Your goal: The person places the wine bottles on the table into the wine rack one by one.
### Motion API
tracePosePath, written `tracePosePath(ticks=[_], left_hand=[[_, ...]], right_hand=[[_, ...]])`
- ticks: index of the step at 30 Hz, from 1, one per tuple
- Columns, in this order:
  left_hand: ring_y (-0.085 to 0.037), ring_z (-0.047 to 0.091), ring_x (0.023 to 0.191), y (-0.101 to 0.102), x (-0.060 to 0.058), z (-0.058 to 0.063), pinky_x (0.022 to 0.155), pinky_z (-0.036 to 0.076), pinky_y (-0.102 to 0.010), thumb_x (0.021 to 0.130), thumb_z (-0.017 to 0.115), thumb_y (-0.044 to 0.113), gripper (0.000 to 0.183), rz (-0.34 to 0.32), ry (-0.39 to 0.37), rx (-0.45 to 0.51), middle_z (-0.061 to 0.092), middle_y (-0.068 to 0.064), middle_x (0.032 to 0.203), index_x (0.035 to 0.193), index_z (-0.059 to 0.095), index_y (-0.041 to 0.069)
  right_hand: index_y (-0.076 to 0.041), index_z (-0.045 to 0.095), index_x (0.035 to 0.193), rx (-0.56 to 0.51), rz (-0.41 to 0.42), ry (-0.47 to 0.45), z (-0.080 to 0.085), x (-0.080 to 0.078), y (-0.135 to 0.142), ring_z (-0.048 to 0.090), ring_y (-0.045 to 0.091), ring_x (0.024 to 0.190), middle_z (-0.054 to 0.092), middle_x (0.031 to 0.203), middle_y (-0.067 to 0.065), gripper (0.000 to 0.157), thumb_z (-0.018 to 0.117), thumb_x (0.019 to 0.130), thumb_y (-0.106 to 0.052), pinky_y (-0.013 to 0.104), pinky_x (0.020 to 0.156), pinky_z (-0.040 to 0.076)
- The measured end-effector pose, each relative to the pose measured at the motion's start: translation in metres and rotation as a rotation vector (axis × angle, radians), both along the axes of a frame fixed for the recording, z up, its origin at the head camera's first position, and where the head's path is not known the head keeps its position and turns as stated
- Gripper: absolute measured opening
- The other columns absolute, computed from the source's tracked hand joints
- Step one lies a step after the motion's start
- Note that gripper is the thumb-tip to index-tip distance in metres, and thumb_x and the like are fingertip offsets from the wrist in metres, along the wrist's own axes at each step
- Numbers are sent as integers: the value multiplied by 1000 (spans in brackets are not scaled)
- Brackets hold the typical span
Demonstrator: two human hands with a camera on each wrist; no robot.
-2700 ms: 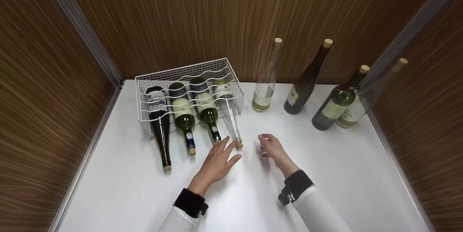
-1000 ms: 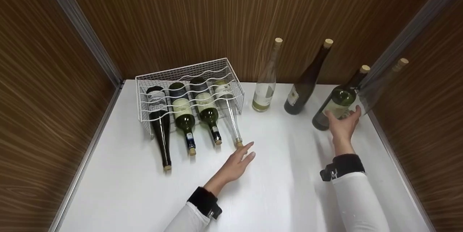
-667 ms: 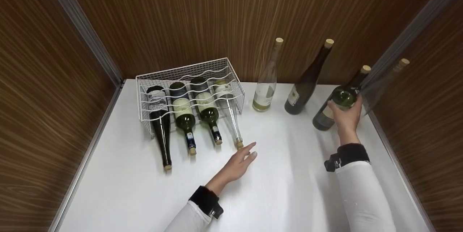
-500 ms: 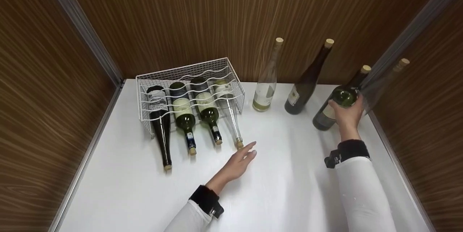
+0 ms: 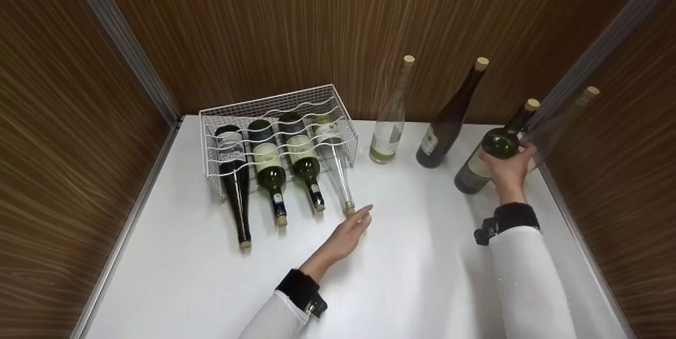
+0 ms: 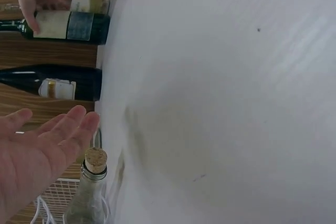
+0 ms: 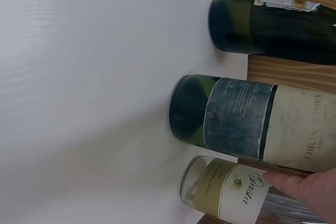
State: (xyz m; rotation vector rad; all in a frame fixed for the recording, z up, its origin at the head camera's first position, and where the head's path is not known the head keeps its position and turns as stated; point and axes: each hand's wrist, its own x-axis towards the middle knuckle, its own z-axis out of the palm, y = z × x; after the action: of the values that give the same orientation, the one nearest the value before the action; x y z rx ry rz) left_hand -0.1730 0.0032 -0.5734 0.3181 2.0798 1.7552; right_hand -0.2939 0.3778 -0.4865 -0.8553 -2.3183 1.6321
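Note:
My right hand [image 5: 508, 169] grips a green wine bottle [image 5: 499, 142] around its labelled body, thumb on the left side and fingers on the right. The bottle is nearly upright; I cannot tell if its base is off the table. A clear bottle [image 7: 231, 187] stands close behind it, partly hidden, with a fingertip near its label. My left hand [image 5: 343, 237] has extended fingers and holds nothing. It is beside the corked end of a clear bottle [image 5: 338, 170] lying in a white wire rack [image 5: 264, 109]; contact is unclear.
Also lying in the rack, necks toward me, are a dark bottle [image 5: 235, 191] and two green bottles [image 5: 270, 170]. Another clear bottle [image 5: 388, 133] and a dark bottle [image 5: 449, 122] stand upright at the back. Wood-patterned panels [image 5: 264, 22] enclose the white table [image 5: 401, 275].
My right hand has gone from mid-table to the green wine bottle and closed around it. The bottle has just shifted slightly toward me. My left hand has moved a little right from the rack bottles.

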Motion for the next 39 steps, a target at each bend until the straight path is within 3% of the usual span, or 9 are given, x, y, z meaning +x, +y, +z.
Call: tracePosePath(ticks=[5,10,18,27,31,39], left_hand=[[-32,43,134,2,-4,2,109,35,-47,104,34,53,61,-3,-18,51,38,-13,153,154,34,18],[-31,45,132,3,-8,7,107,39,-46,105,32,50,58,5,-14,67,40,-16,150,154,34,17],[-31,45,132,2,-17,12,107,38,-47,106,32,47,59,-1,-1,93,33,-17,154,154,31,13],[-35,43,132,-11,-37,27,103,39,-52,108,33,40,55,35,18,156,32,-19,155,154,31,12],[-37,45,130,-19,-44,33,93,45,-53,109,32,37,53,61,29,171,36,-21,152,154,31,10],[-40,44,131,-28,-51,44,104,36,-59,109,28,39,56,65,8,251,35,-25,150,154,27,5]], right_hand=[[-18,2,155,21,24,5,-5,-1,-1,18,25,146,15,161,12,110,81,79,-15,37,117,18],[-7,13,156,107,57,5,-9,0,-1,24,26,144,25,158,13,102,80,79,-16,38,116,20],[-12,12,155,42,25,93,-18,5,-8,27,21,142,27,156,9,106,81,75,-11,34,116,18],[-11,31,151,73,-9,169,-23,12,-23,35,19,137,40,150,8,94,81,72,-6,34,115,18],[-12,35,150,89,27,217,-19,17,-32,38,20,135,43,147,8,91,81,72,-4,35,114,21],[-9,37,146,228,155,312,-22,23,-50,41,25,132,46,140,10,92,87,68,-10,40,113,24]])
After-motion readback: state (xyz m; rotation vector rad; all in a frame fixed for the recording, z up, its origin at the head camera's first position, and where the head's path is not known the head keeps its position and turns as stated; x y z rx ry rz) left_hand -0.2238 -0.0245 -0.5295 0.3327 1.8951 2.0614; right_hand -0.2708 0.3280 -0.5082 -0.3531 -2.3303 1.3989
